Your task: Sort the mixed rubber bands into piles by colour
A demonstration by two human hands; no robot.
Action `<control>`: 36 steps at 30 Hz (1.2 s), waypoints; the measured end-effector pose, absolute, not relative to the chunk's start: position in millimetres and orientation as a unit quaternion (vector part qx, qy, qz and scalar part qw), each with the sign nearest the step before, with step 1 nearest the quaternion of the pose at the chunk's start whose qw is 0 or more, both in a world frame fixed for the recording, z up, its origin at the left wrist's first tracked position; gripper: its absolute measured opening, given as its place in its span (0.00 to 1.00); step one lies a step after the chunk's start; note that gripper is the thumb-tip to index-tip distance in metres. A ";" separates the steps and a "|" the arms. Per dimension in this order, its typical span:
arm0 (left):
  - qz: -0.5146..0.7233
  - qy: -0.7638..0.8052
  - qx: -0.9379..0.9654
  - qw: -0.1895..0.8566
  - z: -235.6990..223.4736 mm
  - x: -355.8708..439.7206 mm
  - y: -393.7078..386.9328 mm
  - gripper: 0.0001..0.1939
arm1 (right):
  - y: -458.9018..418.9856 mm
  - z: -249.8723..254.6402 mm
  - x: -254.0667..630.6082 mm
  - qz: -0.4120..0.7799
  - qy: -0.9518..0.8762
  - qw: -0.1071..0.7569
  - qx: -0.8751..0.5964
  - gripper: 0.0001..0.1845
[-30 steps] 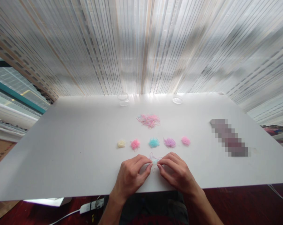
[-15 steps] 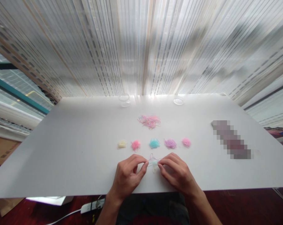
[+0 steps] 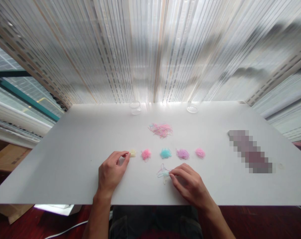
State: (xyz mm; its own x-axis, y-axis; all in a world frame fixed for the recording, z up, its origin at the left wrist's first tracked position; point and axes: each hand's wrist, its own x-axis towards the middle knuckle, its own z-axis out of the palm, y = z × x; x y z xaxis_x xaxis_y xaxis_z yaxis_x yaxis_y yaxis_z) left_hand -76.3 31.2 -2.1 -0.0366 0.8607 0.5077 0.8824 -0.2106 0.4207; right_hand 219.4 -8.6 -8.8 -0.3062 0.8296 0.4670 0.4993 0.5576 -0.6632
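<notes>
At the left end of a row of thin rubber bands sorted by colour, my left hand [image 3: 113, 171] pinches with thumb and forefinger at the edge of the cream bands [image 3: 132, 152]. What lies between its fingertips is too small to make out. My right hand [image 3: 187, 181] is closed in a pinch on a small loose group of mixed rubber bands [image 3: 161, 173], lilac, light blue and cream, in front of the row. Along the row sit the coral pink bands [image 3: 146, 154], turquoise bands [image 3: 166, 153], purple bands [image 3: 183, 153] and light pink bands [image 3: 200, 153].
A larger mixed pile of rubber bands [image 3: 161, 129] lies behind the row on the white table [image 3: 65, 166]. Two clear round containers [image 3: 135, 109] [image 3: 192, 109] stand at the back edge by the translucent sheeting. A pixelated long object [image 3: 250, 151] lies at the right.
My left hand has left the loose mixed bands and moved left and away from me to the cream bands. My right hand has stayed at the mixed group. The view has shifted slightly.
</notes>
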 end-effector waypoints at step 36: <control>-0.326 -0.413 -0.847 -0.079 -12.8 8.5 4.8 0.06 | -8.0 -14.0 217.6 0.155 -0.805 0.353 -0.451 0.11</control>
